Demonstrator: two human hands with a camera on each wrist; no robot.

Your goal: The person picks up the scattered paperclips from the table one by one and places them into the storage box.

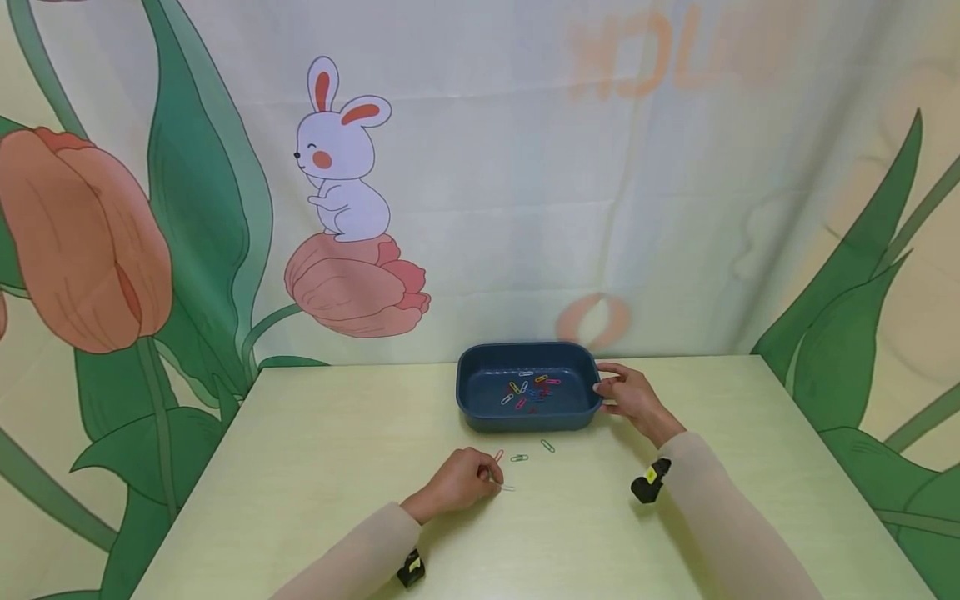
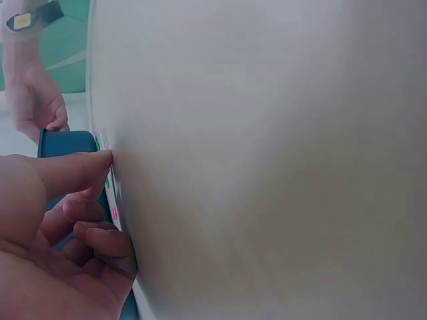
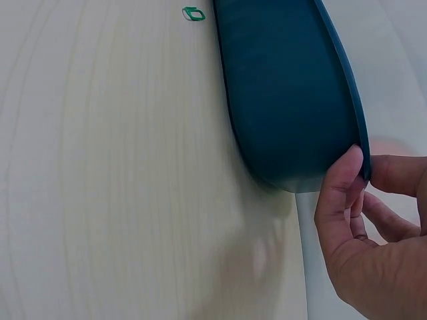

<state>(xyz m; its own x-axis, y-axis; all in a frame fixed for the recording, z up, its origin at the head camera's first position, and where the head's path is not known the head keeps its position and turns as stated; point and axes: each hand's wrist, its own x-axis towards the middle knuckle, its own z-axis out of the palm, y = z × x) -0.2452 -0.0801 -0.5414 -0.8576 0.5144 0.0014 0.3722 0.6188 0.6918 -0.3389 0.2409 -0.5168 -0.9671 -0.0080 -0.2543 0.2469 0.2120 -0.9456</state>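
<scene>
A dark blue plastic tray with rounded corners stands near the table's back edge, with several coloured paper clips inside. My right hand grips its right end, thumb and fingers on either side of the rim in the right wrist view. In front of the tray my left hand is down at the tabletop, thumb and curled fingers at one end of a white paper clip. The exact contact is partly hidden. Close by lie a pink paper clip and green paper clips.
Another green paper clip lies just before the tray's front wall. The pale wooden table ends at a printed curtain with a rabbit and tulips. Black wrist cameras are strapped to both sleeves.
</scene>
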